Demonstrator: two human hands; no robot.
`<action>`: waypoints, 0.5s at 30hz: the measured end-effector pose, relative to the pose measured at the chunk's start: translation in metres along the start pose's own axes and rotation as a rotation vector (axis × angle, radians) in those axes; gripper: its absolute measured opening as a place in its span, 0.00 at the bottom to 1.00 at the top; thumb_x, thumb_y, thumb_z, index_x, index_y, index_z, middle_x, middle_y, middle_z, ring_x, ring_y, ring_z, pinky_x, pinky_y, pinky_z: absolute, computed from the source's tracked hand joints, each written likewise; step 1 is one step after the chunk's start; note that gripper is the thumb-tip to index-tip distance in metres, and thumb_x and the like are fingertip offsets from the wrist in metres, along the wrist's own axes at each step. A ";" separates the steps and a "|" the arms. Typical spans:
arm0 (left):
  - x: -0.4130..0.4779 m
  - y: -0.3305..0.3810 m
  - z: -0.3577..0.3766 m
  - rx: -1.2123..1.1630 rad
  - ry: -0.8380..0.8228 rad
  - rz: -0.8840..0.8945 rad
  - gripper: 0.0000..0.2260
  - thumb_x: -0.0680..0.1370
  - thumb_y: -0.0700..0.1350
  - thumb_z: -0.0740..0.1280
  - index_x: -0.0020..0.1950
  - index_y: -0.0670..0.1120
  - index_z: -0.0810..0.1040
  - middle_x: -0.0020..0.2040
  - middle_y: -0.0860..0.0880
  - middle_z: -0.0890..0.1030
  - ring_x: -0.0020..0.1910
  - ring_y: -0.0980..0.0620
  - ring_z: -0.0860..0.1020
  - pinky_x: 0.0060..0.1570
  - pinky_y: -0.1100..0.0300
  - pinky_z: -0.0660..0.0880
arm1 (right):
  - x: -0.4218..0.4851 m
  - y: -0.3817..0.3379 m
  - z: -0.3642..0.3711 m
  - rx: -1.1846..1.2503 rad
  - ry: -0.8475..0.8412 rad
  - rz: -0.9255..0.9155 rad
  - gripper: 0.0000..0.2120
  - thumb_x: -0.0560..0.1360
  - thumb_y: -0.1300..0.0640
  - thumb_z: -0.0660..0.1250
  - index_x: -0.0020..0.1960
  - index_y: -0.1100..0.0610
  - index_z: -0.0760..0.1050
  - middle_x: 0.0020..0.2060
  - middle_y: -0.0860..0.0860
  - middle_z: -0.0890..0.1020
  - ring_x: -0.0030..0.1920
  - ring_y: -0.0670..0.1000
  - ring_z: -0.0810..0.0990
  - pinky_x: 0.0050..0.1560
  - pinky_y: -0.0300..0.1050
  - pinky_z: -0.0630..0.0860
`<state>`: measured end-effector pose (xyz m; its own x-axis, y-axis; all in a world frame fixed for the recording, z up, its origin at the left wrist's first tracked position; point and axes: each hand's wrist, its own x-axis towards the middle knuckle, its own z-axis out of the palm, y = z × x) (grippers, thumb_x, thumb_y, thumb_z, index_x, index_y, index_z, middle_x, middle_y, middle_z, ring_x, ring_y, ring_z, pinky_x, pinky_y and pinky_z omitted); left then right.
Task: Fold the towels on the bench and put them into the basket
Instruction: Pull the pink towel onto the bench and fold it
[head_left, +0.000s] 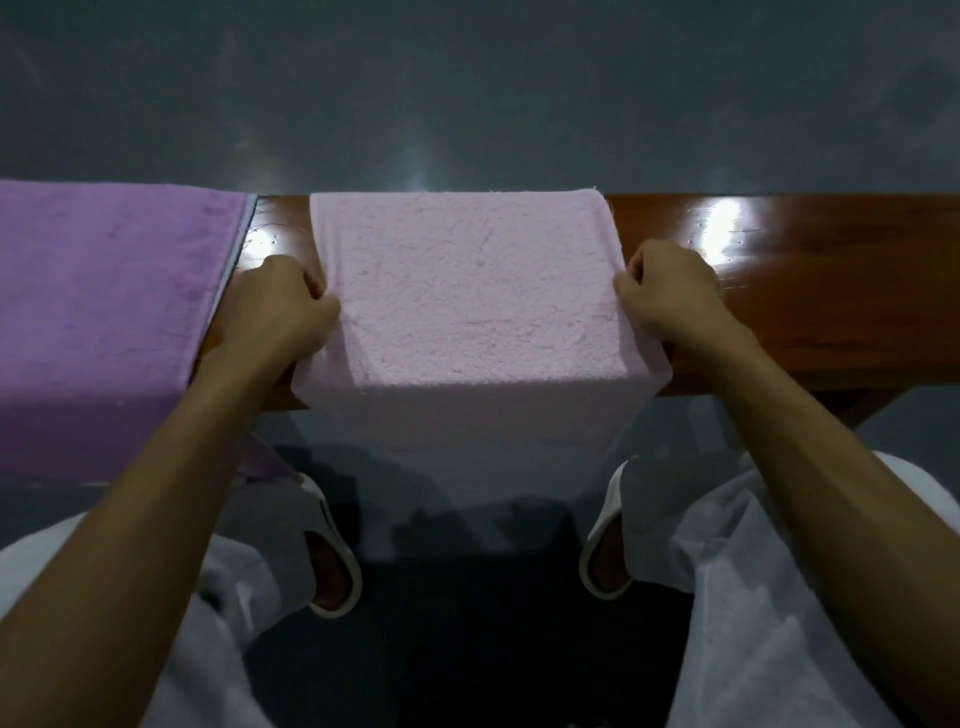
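Pink towel (467, 291), both hands gripping edges

Pink towel (467, 291): pale, fluffy terry, spread flat across the middle of the bench, near end hanging over the front edge.
Purple towel (104, 291): smoother, draped over the bench at left, just beside the pink one, also hanging in front.
Bench (831, 291): glossy brown wood.
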<state>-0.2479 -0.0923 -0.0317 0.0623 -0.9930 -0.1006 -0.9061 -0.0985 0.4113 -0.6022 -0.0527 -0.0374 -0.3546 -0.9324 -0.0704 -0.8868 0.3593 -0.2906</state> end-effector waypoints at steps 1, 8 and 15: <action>-0.001 0.001 0.000 -0.003 0.021 0.021 0.05 0.80 0.46 0.69 0.47 0.45 0.82 0.44 0.45 0.81 0.44 0.43 0.79 0.49 0.45 0.80 | 0.000 -0.001 0.001 0.030 0.000 -0.012 0.09 0.84 0.49 0.63 0.53 0.55 0.74 0.46 0.51 0.79 0.44 0.52 0.78 0.45 0.48 0.77; 0.002 -0.004 -0.010 -0.454 0.032 -0.037 0.05 0.81 0.47 0.70 0.46 0.50 0.77 0.46 0.48 0.82 0.47 0.45 0.80 0.45 0.52 0.75 | 0.003 0.003 -0.015 0.673 0.034 0.034 0.07 0.83 0.52 0.65 0.55 0.56 0.73 0.47 0.48 0.77 0.46 0.46 0.77 0.43 0.38 0.75; -0.002 -0.018 -0.024 -0.578 -0.133 -0.020 0.20 0.75 0.40 0.78 0.63 0.52 0.78 0.53 0.46 0.84 0.51 0.47 0.83 0.47 0.52 0.81 | -0.004 0.015 -0.023 0.733 -0.130 -0.085 0.15 0.75 0.62 0.76 0.59 0.51 0.81 0.59 0.47 0.80 0.58 0.50 0.80 0.53 0.44 0.81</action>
<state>-0.2214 -0.0897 -0.0174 -0.0096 -0.9776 -0.2103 -0.5283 -0.1736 0.8311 -0.6214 -0.0429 -0.0197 -0.2160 -0.9692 -0.1181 -0.4685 0.2090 -0.8584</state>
